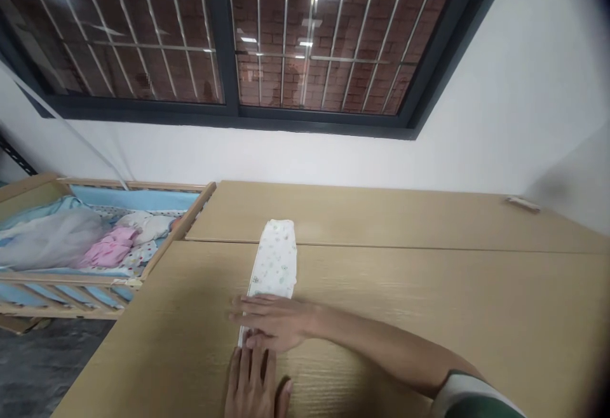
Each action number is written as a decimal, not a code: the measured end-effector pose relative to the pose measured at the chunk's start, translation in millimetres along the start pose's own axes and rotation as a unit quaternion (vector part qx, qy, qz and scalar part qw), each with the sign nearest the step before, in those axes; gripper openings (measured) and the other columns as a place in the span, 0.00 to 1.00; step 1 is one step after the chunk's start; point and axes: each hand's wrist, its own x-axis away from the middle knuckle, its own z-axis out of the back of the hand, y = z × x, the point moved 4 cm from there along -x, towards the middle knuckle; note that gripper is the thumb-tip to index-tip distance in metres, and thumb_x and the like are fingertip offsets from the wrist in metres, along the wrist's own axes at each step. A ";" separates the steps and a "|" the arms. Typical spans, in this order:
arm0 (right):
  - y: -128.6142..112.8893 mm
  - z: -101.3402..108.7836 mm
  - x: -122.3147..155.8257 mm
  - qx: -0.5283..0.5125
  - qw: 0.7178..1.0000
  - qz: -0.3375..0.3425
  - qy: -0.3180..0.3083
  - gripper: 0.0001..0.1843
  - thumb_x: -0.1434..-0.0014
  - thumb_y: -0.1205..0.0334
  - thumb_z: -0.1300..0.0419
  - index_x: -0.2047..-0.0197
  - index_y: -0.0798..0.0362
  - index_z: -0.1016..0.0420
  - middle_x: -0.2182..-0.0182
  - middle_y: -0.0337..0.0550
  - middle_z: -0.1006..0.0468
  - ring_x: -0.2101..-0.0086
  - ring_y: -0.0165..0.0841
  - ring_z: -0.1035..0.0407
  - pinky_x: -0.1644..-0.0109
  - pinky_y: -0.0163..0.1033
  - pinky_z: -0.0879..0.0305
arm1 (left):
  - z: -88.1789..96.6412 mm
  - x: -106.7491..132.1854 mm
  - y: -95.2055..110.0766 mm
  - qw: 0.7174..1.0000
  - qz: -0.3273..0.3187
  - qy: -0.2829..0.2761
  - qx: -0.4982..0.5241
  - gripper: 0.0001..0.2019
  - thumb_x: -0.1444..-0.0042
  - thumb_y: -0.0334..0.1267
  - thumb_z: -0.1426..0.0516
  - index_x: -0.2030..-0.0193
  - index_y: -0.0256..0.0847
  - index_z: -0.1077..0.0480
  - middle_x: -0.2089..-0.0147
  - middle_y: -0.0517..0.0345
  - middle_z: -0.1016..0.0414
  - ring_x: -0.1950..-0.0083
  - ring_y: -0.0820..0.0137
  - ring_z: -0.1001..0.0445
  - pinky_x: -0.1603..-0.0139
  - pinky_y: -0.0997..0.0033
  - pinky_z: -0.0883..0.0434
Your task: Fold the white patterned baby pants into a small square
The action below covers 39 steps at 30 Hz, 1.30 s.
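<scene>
A long folded strip of white cloth (275, 259) with a small green print lies on the light wood table (429, 291), running away from me. My right hand (274, 323) comes in from the right and lies across the near end of the strip, holding it against the table. My left hand (251, 383) sits on the wood just below, fingers spread and pointing at the strip's near end. It holds nothing, and its fingertips nearly reach the right hand. The right hand hides the strip's near end.
A wooden crib (61, 277) stands against the table's left side, holding blue padding, a grey net, and pink and white clothes. A small pale object (523, 204) lies at the table's far right edge. Behind stand a white wall and a barred window.
</scene>
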 end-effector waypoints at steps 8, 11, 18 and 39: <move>98.2 13.1 -0.4 0.062 0.988 -0.137 0.026 0.33 0.27 0.43 0.52 0.24 0.42 0.49 0.25 0.43 0.56 0.26 0.41 0.62 0.24 0.51 0.67 | -4.5 6.7 -2.5 0.999 0.020 -0.046 0.001 0.33 0.42 0.49 0.41 0.30 0.45 0.36 0.33 0.38 0.32 0.33 0.40 0.35 0.44 0.41 0.30; 144.6 38.8 -8.6 0.093 0.974 -0.196 0.068 0.33 0.27 0.43 0.53 0.24 0.43 0.49 0.25 0.43 0.56 0.26 0.42 0.62 0.24 0.51 0.68 | -5.2 6.3 -3.1 0.999 0.023 -0.043 0.008 0.33 0.42 0.49 0.40 0.30 0.45 0.36 0.34 0.37 0.31 0.34 0.39 0.33 0.45 0.40 0.30; 212.6 89.5 -11.1 0.149 0.933 -0.299 0.130 0.31 0.26 0.53 0.56 0.24 0.53 0.50 0.25 0.48 0.54 0.26 0.39 0.62 0.24 0.49 0.69 | -11.1 7.6 -5.7 1.000 0.013 -0.024 0.004 0.31 0.43 0.51 0.39 0.32 0.48 0.33 0.37 0.37 0.28 0.38 0.41 0.30 0.47 0.39 0.28; -54.0 -49.6 133.3 0.029 0.975 -0.185 0.117 0.34 0.33 0.45 0.40 0.29 0.52 0.35 0.31 0.56 0.38 0.31 0.47 0.45 0.26 0.54 0.50 | 30.5 -11.0 -43.0 0.956 -0.093 -0.062 0.270 0.25 0.44 0.18 0.54 0.46 0.43 0.28 0.53 0.56 0.19 0.55 0.70 0.20 0.52 0.76 0.23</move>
